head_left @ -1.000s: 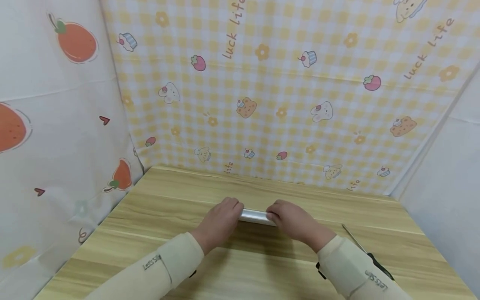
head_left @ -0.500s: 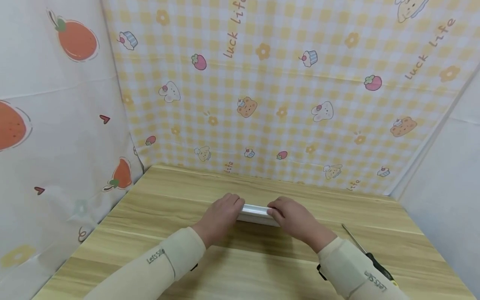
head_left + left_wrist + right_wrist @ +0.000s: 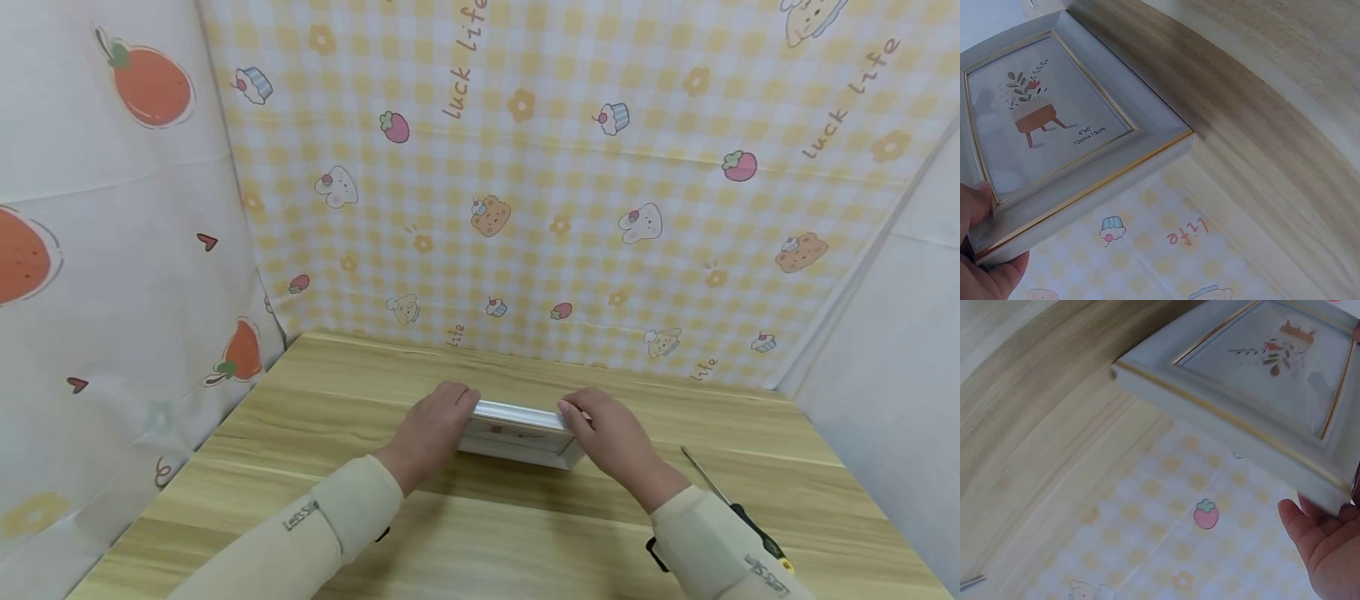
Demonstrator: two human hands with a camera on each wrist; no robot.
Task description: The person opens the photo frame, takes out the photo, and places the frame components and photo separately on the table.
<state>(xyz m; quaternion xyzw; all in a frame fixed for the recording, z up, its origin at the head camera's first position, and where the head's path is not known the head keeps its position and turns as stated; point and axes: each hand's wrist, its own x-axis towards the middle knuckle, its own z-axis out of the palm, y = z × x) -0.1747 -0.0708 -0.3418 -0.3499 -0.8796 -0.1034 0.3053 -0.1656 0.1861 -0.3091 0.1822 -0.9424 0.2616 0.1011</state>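
A white picture frame (image 3: 517, 446) with thin gold lines stands tilted on its edge over the wooden table. Behind its clear cover is a picture (image 3: 1035, 112) of a plant in an orange-brown pot, with the print "4"x6" 10cmx15cm". My left hand (image 3: 433, 429) pinches the upper left corner, and a thumb and finger show on either side of the moulding in the left wrist view. At the upper right corner, my right hand (image 3: 613, 437) holds the frame between thumb and fingers. Part of that hand (image 3: 1329, 553) is behind the frame in the right wrist view.
A screwdriver (image 3: 750, 521) with a black and yellow handle lies on the table (image 3: 360, 375) to the right, near my right sleeve. Yellow checked cloth (image 3: 562, 167) hangs behind the table, and a white fruit-print cloth (image 3: 135, 292) covers the left side.
The frame has tipped so its front face with the picture now shows toward the head camera. My hands have spread a little apart, the right one moving rightward along the top edge.
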